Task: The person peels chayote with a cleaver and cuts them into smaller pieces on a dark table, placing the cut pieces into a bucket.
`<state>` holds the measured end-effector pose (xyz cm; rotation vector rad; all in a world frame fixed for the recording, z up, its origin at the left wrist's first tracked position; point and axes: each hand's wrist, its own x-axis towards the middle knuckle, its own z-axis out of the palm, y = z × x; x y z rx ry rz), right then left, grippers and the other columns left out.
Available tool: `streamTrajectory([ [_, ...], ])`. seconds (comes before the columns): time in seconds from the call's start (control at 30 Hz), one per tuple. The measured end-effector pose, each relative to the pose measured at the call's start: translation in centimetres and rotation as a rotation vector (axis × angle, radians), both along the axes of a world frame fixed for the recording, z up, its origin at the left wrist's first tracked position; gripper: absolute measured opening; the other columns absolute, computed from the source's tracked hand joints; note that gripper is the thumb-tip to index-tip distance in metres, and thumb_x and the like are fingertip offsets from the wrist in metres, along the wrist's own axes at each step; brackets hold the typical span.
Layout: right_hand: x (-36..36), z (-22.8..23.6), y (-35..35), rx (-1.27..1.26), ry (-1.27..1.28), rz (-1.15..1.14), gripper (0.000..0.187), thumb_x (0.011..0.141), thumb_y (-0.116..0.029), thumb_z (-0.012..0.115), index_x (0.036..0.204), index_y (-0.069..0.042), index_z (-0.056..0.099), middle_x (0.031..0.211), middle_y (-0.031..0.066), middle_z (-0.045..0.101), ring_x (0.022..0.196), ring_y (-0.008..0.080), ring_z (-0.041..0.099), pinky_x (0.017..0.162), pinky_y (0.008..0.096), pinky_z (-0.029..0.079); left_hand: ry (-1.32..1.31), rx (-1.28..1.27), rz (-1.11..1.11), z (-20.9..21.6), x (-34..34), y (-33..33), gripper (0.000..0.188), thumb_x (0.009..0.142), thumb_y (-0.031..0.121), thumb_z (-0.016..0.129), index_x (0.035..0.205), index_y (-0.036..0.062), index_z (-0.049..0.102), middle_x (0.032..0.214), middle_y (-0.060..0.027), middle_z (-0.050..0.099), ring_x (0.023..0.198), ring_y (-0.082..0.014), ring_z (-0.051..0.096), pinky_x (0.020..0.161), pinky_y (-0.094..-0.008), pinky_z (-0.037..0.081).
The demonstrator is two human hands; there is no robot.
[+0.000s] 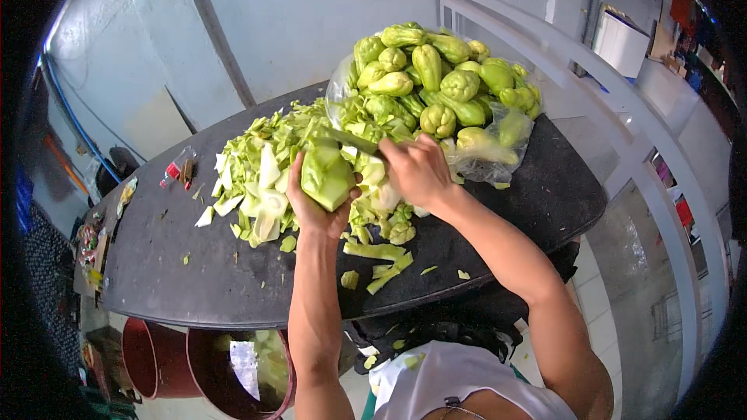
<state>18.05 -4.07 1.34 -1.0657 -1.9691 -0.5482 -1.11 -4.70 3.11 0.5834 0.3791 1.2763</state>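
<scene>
My left hand (320,206) cups a partly peeled chayote (327,175), its pale green flesh cut in flat facets. My right hand (420,171) is closed round a knife (355,142), whose blade lies at the top of the chayote. Most of the knife's handle is hidden in my fingers. Around and behind both hands spreads a heap of green peelings (268,159), with some longer strips (381,264) near the front edge of the dark table (210,272). Beyond my right hand, whole chayotes (459,85) are piled high on a clear plastic bag (498,167).
Two reddish-brown tubs (191,354) stand on the floor below the table's front left; one holds liquid and pale green pieces. A small plastic bottle (179,167) lies at the table's left. White metal railing (622,132) runs along the right, and a pale wall (311,15) stands behind.
</scene>
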Motion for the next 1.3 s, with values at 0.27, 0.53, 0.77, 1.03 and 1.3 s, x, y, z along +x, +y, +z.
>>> streamTrajectory([
  [0.27,-0.2,1.0,-0.8,0.126,0.047,0.251,0.029,0.068,-0.004,0.069,0.095,-0.008,0.059,0.066,0.0068,0.062,0.061,0.0268,0.063,0.059,0.0366,0.045,0.121,-0.073,0.174,0.4,0.2,0.0,0.049,0.094,0.050,0.046,0.116,0.0077,0.057,0.102,-0.0123,0.064,0.086,-0.0279,0.065,0.061,-0.0429,0.053],
  [0.53,0.9,-0.8,1.7,-0.247,-0.085,-0.091,0.014,0.078,-0.004,0.064,0.089,-0.006,0.056,0.064,0.0098,0.064,0.063,0.0282,0.066,0.058,0.0406,0.044,0.207,-0.014,0.008,0.1,0.2,-0.3,0.051,0.095,0.052,0.041,0.120,0.0099,0.057,0.096,-0.0097,0.064,0.073,-0.0325,0.066,0.053,-0.0385,0.047],
  [0.77,-0.5,1.3,-1.1,0.303,-0.010,0.230,0.015,0.076,-0.005,0.062,0.089,-0.011,0.057,0.056,-0.0012,0.053,0.055,0.0167,0.058,0.054,0.0328,0.038,0.038,-0.172,0.203,-0.5,0.3,0.7,0.049,0.096,0.048,0.043,0.122,0.0096,0.056,0.111,-0.0127,0.062,0.094,-0.0307,0.064,0.080,-0.0504,0.054],
  [1.03,0.7,0.2,1.1,0.087,-0.111,0.023,0.013,0.077,-0.004,0.063,0.088,-0.009,0.058,0.062,0.0040,0.061,0.062,0.0174,0.061,0.058,0.0330,0.037,0.056,-0.006,0.198,-0.4,0.5,0.7,0.047,0.098,0.045,0.043,0.127,0.0094,0.054,0.119,-0.0113,0.060,0.106,-0.0297,0.061,0.088,-0.0520,0.052],
  [1.3,-1.6,0.8,-1.7,0.344,-0.120,0.176,0.015,0.079,-0.011,0.061,0.094,-0.010,0.059,0.061,-0.0037,0.051,0.059,0.0140,0.057,0.059,0.0305,0.038,-0.080,-0.055,0.205,-1.6,-0.6,1.2,0.053,0.098,0.051,0.038,0.120,0.0071,0.057,0.118,-0.0127,0.062,0.107,-0.0290,0.060,0.097,-0.0462,0.046],
])
